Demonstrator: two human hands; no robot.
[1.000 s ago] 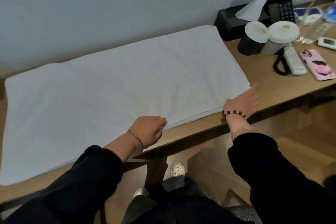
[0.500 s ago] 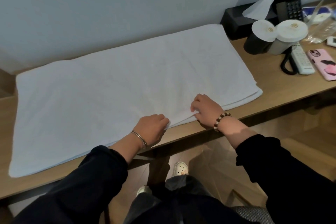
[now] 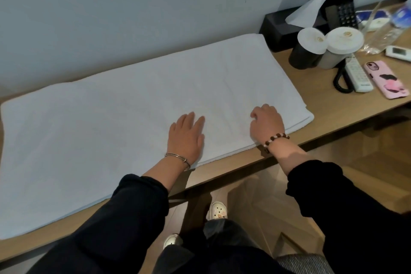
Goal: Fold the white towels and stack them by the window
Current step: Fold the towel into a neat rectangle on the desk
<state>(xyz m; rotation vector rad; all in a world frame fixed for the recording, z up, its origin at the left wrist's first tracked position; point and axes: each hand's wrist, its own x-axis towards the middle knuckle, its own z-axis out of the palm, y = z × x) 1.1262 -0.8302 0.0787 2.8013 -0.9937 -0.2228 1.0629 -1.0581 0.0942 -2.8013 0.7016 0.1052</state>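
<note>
The white towel (image 3: 111, 118) lies spread along a wooden desk (image 3: 333, 109) against a pale wall (image 3: 133, 18). On the towel, the left hand (image 3: 185, 138) presses flat; the right hand (image 3: 268, 125) curls its fingers, grip unclear. Right of the towel: lidded cups (image 3: 312, 40), pink phone (image 3: 387, 79).

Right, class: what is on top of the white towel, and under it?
On the white towel: the left hand, laid flat, and the right hand, fingers curled. Under it, the wooden desk shows at the edges; anything beneath the cloth is hidden.
</note>
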